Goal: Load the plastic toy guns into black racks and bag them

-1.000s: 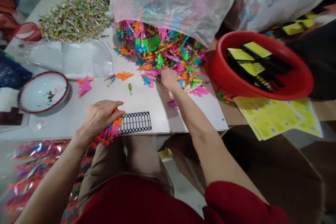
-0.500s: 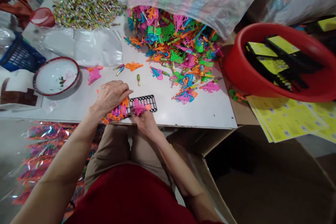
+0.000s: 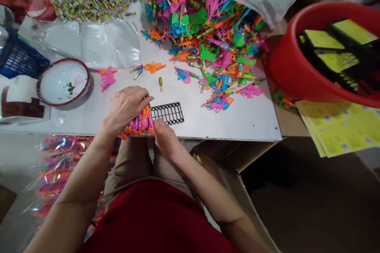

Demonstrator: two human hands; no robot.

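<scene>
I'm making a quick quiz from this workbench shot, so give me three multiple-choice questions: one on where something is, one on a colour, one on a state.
1. Where does the black grid rack lie?
A. inside the red tub
B. on the white board, near its front edge
C. in the white bowl

2. What colour is the big tub on the right?
A. red
B. blue
C. green

3. How full is the rack?
A. every slot filled
B. no slot filled
C. left part filled, right part bare

Answers:
1 B, it lies flat by the front edge between the left hand and right hand.
2 A, its wall is plainly red.
3 C, pink and orange toy pieces stand under the left hand, and open slots show to the right.
</scene>
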